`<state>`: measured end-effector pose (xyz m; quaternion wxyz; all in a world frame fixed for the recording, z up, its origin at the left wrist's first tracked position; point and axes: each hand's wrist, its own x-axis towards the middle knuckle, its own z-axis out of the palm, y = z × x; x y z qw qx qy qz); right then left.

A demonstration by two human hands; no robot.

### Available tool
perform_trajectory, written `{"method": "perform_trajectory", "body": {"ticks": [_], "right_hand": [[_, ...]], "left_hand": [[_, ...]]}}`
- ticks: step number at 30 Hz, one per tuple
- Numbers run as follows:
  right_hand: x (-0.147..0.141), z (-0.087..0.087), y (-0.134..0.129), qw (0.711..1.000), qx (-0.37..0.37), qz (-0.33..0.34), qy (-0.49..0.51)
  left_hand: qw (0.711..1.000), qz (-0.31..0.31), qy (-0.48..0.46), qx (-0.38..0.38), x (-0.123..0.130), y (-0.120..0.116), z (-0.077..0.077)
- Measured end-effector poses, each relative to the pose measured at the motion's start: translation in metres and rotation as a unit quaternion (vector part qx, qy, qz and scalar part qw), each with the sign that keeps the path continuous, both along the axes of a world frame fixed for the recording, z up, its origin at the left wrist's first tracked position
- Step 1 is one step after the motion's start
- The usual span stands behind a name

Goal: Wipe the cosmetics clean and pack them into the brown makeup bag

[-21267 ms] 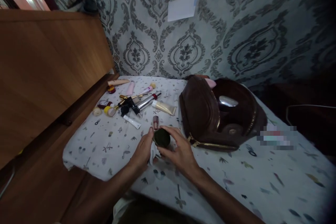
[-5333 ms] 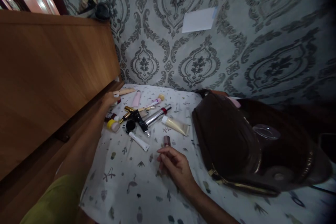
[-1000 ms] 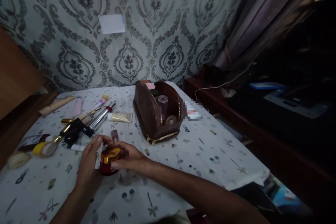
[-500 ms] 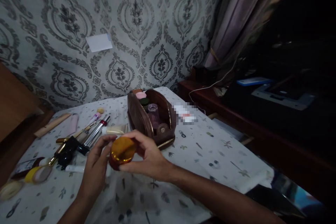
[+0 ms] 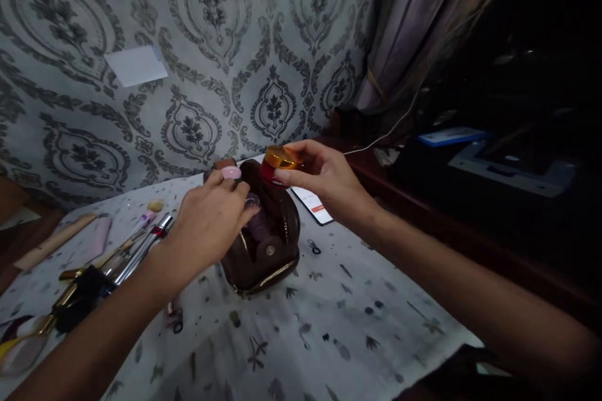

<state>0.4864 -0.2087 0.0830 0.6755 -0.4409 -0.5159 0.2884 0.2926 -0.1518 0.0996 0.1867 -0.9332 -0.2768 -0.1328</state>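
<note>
A brown cosmetic bag stands unzipped on the table, its mouth spread. My right hand holds a red jar with a shiny gold lid above the bag's back right side, thumb in front and fingers behind. Over the bag's left side lies my left hand, its fingers bent at the rim and its thumb reaching toward the inside; the hand hides most of that wall. Inside the bag I see a clear purplish bottle and a pink round item at the back.
Makeup brushes, a silver tube, a pink tube and other cosmetics lie on the left. A phone rests right of the bag. Behind rises a patterned wall; a dark wooden desk adjoins the right.
The jar has moved up and right in my right hand, from in front of the bag to above it. My left hand has left the jar and gone to the bag. The view has shifted rightward.
</note>
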Motion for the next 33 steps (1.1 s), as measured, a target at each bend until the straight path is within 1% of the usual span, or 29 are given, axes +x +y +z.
{"method": "perform_trajectory", "body": {"ticks": [3, 6, 9, 11, 12, 15, 17, 18, 20, 21, 23, 25, 29, 31, 33], "right_hand": [[0.007, -0.002, 0.014, 0.998, -0.038, 0.041, -0.012], [0.011, -0.005, 0.025, 0.995, -0.059, 0.063, -0.055], [0.017, -0.009, 0.035, 0.990, -0.062, 0.064, -0.113], [0.022, -0.013, 0.041, 0.987, -0.055, 0.066, -0.137], [0.025, -0.014, 0.043, 0.986, -0.048, 0.071, -0.144], [0.030, -0.017, 0.046, 0.980, -0.023, 0.091, -0.178], [0.031, -0.015, 0.045, 0.969, -0.009, 0.098, -0.228], [0.030, -0.014, 0.043, 0.960, -0.005, 0.096, -0.262], [0.027, -0.008, 0.039, 0.933, -0.009, 0.091, -0.348], [0.026, -0.005, 0.037, 0.914, -0.015, 0.090, -0.396], [0.023, 0.002, 0.034, 0.866, -0.029, 0.099, -0.489], [0.020, 0.009, 0.032, 0.817, -0.038, 0.122, -0.562], [0.014, 0.018, 0.033, 0.736, -0.070, 0.178, -0.650], [0.009, 0.019, 0.035, 0.702, -0.089, 0.193, -0.679], [0.002, 0.018, 0.039, 0.665, -0.108, 0.207, -0.709]], "left_hand": [[0.997, 0.025, 0.070, -0.020, 0.009, -0.004, 0.002], [0.989, 0.058, 0.124, -0.050, 0.017, -0.006, 0.005], [0.983, 0.091, 0.134, -0.083, 0.021, -0.004, 0.007], [0.981, 0.100, 0.124, -0.110, 0.018, -0.001, 0.006], [0.982, 0.090, 0.113, -0.119, 0.015, 0.001, 0.005], [0.991, 0.012, 0.065, -0.114, 0.000, 0.001, 0.002], [0.994, -0.028, 0.047, -0.098, -0.010, -0.002, -0.001], [0.994, -0.035, 0.044, -0.095, -0.015, -0.003, -0.002], [0.993, -0.031, 0.048, -0.103, -0.020, -0.005, -0.003], [0.992, -0.030, 0.049, -0.112, -0.022, -0.005, -0.003], [0.990, -0.030, 0.052, -0.127, -0.023, -0.003, -0.002], [0.989, -0.040, 0.063, -0.132, -0.022, -0.001, -0.001], [0.990, -0.049, 0.089, -0.099, -0.023, 0.002, 0.003], [0.990, -0.052, 0.096, -0.088, -0.023, 0.001, 0.003], [0.990, -0.060, 0.088, -0.095, -0.023, 0.001, 0.001]]}}
